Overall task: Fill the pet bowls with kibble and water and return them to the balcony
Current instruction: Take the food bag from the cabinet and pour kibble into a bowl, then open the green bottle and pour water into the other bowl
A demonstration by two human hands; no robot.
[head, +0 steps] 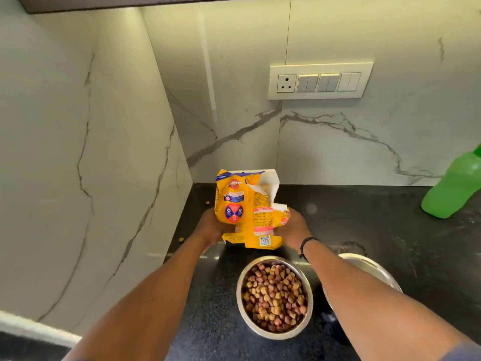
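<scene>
A yellow kibble bag point(247, 207) with a torn white top stands upright near the back left corner of the black counter point(377, 230). My left hand point(210, 227) grips its left side and my right hand point(295, 229) grips its right side. In front of the bag sits a steel bowl point(274, 295) heaped with brown kibble. A second steel bowl point(369, 269) lies to its right, mostly hidden behind my right forearm; its contents cannot be seen.
A green plastic bottle point(454, 188) leans at the right edge of the counter. Two stray kibble pieces point(181, 240) lie by the left wall. Marble walls close the left and back sides. A switch panel point(320, 82) is on the back wall.
</scene>
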